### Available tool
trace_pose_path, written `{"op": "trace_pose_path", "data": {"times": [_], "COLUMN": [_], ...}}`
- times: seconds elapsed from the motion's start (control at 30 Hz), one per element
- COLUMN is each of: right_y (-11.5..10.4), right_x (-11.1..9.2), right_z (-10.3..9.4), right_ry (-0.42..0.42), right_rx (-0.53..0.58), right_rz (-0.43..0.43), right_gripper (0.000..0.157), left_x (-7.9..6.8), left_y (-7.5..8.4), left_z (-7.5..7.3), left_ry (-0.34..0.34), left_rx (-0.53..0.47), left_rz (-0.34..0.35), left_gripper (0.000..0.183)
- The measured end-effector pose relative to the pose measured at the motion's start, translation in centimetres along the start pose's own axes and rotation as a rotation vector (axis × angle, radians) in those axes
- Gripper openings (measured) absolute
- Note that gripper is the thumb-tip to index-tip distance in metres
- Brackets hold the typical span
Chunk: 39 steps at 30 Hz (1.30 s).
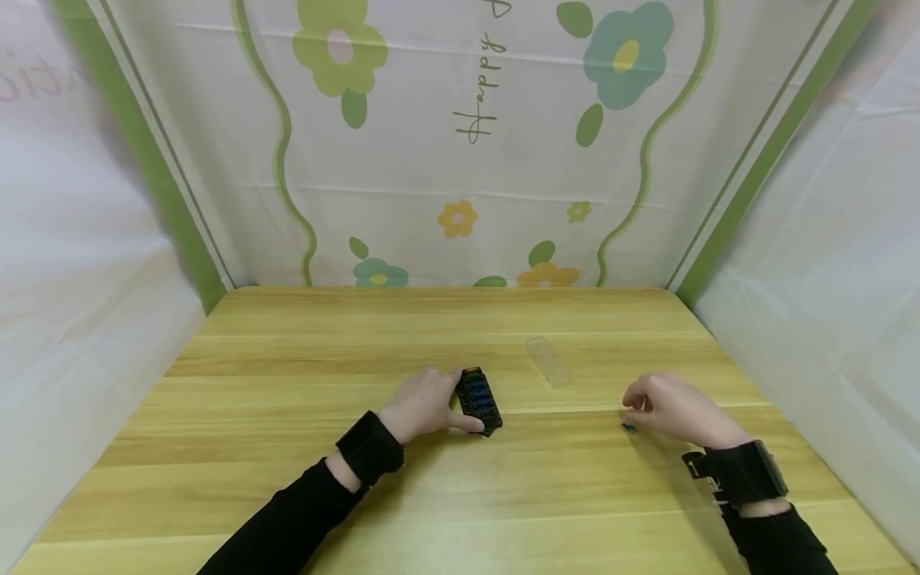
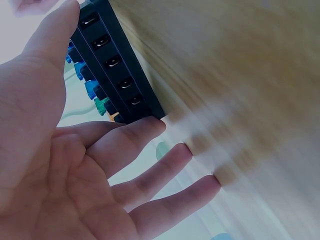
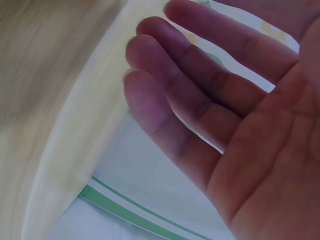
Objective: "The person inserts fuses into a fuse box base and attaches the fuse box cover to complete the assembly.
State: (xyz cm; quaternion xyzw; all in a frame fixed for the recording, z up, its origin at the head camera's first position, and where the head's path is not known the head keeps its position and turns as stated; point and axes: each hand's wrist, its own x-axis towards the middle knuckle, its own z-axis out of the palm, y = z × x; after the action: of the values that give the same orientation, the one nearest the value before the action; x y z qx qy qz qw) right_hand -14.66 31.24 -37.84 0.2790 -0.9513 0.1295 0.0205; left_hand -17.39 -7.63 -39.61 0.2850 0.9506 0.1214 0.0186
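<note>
A black fuse box (image 1: 480,401) with a row of blue fuses stands on the table. My left hand (image 1: 429,406) grips it between thumb and index finger by its two ends. In the left wrist view the side of the fuse box (image 2: 112,61) shows several slots, with blue, green and orange fuses along its top; the other fingertips reach down to the table. Further right, my right hand (image 1: 668,409) is low over the table, fingers gently bent. A small dark teal piece (image 1: 628,427) lies just below its thumb; whether they touch is unclear. The right wrist view shows the right hand's fingers (image 3: 155,100) bent loosely.
A clear plastic cover (image 1: 549,362) lies beyond and between the hands. The wooden table (image 1: 302,375) is enclosed by a flower-printed white cloth (image 1: 402,160) at the back and plain white cloth at the sides.
</note>
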Motion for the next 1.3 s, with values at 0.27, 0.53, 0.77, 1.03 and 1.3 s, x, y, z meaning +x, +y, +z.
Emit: {"op": "trace_pose_path", "data": {"times": [0.27,0.53,0.77,1.03,1.3], "right_y": [0.24,0.14,0.03,0.06,0.16], "right_x": [-0.66,-0.55,-0.47,-0.35,-0.16], "right_z": [0.31,0.39,0.69,0.68,0.84], "right_ry": [-0.032,-0.036,-0.073,-0.075,-0.065], "right_rx": [-0.019,-0.005,0.015,0.011,0.010], "right_rz": [0.028,0.024,0.034,0.047,0.058], "right_gripper": [0.016,0.012,0.012,0.013,0.012], "left_x": [-0.14,-0.24,-0.37,-0.27,-0.27], "left_y": [0.30,0.32,0.15,0.16,0.23], "left_z": [-0.11,-0.07,0.31,0.11,-0.08], "left_ry": [0.004,0.012,0.009,0.018,0.021], "left_rx": [0.008,-0.002,-0.010,-0.007,-0.013], "left_rz": [0.021,0.011,0.015,0.021,0.016], "left_gripper": [0.100,0.100,0.099,0.100,0.099]}}
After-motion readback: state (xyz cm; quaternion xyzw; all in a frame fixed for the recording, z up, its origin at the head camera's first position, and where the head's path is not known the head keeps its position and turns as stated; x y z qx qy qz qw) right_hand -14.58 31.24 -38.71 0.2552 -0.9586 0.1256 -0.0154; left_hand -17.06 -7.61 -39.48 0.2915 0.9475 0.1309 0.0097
